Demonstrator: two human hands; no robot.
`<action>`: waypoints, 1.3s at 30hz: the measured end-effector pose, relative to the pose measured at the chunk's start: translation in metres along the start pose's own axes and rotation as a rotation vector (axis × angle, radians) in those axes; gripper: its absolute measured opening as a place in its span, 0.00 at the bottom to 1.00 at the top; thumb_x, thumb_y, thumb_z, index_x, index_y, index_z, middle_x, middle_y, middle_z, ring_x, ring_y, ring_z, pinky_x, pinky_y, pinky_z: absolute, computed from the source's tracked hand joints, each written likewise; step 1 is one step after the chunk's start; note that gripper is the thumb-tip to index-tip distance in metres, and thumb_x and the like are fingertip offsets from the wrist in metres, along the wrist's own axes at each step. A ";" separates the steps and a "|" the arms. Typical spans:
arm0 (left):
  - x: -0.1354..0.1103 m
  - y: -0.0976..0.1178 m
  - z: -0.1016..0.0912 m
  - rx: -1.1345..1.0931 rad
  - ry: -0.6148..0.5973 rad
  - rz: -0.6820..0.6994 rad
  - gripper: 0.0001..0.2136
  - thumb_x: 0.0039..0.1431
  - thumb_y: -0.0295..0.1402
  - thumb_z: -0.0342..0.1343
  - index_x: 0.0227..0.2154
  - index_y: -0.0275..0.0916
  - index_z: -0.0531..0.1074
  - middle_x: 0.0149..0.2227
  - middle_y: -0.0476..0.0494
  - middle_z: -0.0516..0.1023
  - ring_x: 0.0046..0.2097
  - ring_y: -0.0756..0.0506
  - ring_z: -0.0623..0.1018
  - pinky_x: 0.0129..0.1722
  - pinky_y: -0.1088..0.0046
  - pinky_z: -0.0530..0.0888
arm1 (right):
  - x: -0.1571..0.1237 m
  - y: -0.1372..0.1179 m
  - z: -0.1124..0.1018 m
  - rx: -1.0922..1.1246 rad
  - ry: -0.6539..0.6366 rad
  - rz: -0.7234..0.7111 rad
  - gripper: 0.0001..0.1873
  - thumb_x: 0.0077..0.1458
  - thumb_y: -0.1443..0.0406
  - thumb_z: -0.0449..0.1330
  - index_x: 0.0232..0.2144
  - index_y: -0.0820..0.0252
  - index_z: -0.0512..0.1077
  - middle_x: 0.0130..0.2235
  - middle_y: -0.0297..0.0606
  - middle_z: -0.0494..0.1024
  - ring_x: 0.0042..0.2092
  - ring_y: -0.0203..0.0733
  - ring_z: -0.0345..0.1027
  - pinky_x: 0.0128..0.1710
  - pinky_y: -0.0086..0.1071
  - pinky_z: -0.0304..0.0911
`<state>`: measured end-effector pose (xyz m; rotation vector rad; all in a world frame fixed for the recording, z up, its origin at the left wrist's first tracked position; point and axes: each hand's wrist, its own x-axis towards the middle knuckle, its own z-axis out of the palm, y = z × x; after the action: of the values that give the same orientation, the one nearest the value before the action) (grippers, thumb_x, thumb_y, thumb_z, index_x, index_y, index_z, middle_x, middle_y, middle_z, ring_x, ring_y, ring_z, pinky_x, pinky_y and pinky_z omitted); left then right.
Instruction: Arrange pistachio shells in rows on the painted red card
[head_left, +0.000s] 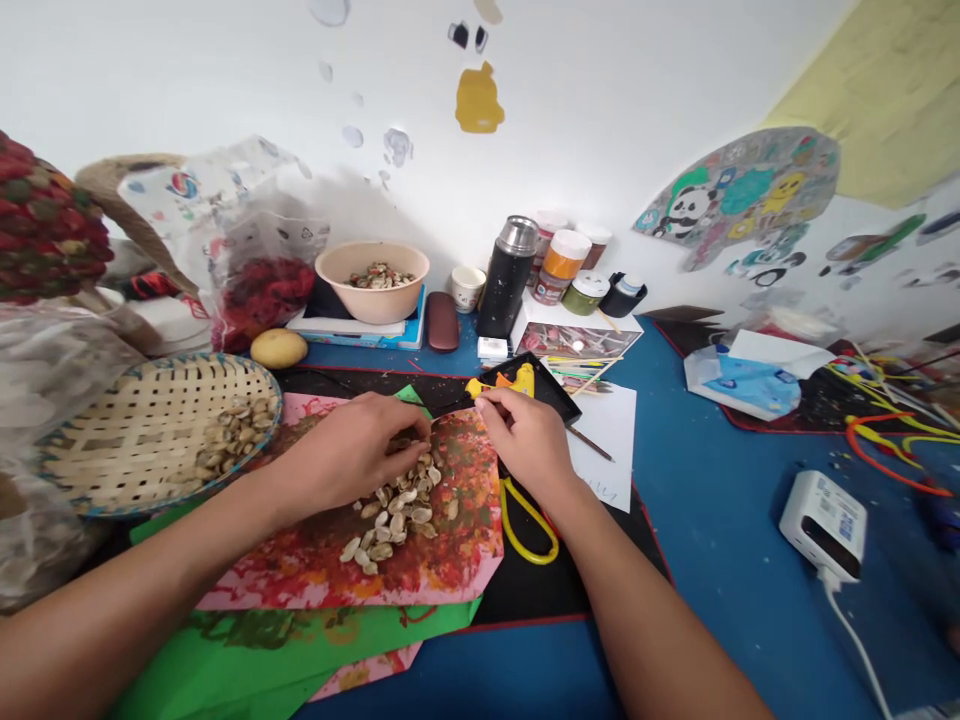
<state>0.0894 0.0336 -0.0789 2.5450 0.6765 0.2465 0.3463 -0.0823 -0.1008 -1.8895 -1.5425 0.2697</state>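
My left hand (pixel 360 448) is over a painted red and pink sheet (pixel 457 550), its fingers curled in and thumb bent towards them. Whatever lies between those fingertips is hidden. Just below them is a loose heap of pale, split nut shells (pixel 397 520), which look like pistachio shells. My right hand (pixel 529 440) is at the sheet's right edge, thumb and forefinger pinched together. What it pinches is too small to make out. Right behind its fingers a yellow glue gun (pixel 523 380) rests by a black tray (pixel 559 395). Yellow-handled scissors (pixel 531 525) lie partly under my right wrist.
At left, a woven basket (pixel 142 420) holds more shells beside a potato (pixel 279 348). Along the wall stand a beige bowl (pixel 373 300), a paper cup (pixel 468 288), a black thermos (pixel 506 285) and paint jars (pixel 568 255). A white device (pixel 825 525) with a cable sits right.
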 end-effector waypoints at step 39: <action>0.035 0.012 0.006 0.391 -0.096 0.046 0.08 0.79 0.35 0.63 0.49 0.42 0.87 0.50 0.38 0.92 0.54 0.35 0.89 0.59 0.57 0.78 | -0.015 -0.028 -0.018 -0.388 -0.338 -0.032 0.13 0.84 0.60 0.66 0.61 0.52 0.89 0.60 0.39 0.94 0.60 0.52 0.90 0.53 0.40 0.75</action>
<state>0.1262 0.0401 -0.0764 2.9240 0.6843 0.0046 0.3294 -0.1010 -0.0740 -2.1975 -1.9630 0.3040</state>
